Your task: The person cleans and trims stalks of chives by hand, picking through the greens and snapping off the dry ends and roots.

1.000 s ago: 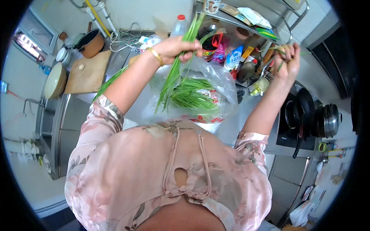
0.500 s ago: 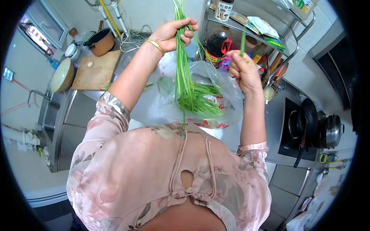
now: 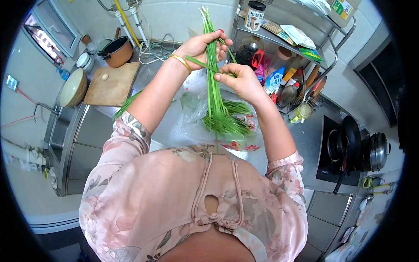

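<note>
A long bunch of garlic chives (image 3: 214, 98) hangs from my left hand (image 3: 198, 49), its pale ends pointing up and away and its leaves down toward me. My left fingers curl around it near the upper part. Against the bunch, just below, my right hand (image 3: 239, 81) is pinched on a chive; a flat green leaf lies slantwise across the bunch there. Part of the right fingertips is hidden behind the stalks. Under both hands more chives (image 3: 238, 124) rest on a clear plastic bag (image 3: 192, 133) on the counter.
Some loose greens (image 3: 126, 105) lie beside my left forearm. A cutting board (image 3: 109, 87) with a small round pale item, an orange pot (image 3: 118, 54) and a bowl (image 3: 73, 87) stand left. A rack (image 3: 279, 35) with jars and packets is behind right; a stove (image 3: 325, 153) holds black pans.
My right hand has moved left and inward, from out by the rack to the bunch. My left hand has shifted slightly down and right with the chives.
</note>
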A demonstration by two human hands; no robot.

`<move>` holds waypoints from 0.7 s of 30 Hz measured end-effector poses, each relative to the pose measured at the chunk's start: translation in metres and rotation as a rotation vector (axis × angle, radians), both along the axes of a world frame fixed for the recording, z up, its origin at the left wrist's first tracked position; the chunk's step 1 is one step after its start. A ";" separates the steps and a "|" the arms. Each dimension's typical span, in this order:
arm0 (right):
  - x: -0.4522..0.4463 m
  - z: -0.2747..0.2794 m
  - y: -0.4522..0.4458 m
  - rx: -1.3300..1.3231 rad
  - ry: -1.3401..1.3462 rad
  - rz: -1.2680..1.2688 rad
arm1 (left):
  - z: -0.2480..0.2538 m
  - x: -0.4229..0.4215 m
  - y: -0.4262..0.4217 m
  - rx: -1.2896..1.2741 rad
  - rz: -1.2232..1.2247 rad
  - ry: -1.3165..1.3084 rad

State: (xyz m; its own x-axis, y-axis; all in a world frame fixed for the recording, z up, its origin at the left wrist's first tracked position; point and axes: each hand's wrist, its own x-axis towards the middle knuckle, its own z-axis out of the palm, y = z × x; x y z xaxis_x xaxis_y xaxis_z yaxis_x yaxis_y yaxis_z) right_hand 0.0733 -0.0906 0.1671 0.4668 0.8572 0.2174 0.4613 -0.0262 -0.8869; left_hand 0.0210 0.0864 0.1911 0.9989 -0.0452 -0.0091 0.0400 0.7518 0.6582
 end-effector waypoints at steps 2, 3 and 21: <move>0.004 -0.007 0.003 0.004 0.112 0.042 | -0.002 -0.001 0.001 0.048 -0.007 -0.004; 0.006 -0.006 0.002 0.006 0.130 0.031 | -0.002 -0.001 0.002 0.071 -0.009 -0.006; 0.044 0.023 -0.013 0.352 0.780 0.118 | -0.007 -0.007 -0.010 0.243 -0.008 0.144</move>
State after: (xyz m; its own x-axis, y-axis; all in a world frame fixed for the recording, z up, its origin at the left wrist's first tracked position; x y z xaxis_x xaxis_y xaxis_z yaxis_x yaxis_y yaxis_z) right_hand 0.1177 -0.1033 0.1900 0.5052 0.8525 0.1338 -0.3006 0.3192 -0.8987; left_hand 0.0142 0.0762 0.1836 0.9862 -0.0321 -0.1626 0.1515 0.5722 0.8060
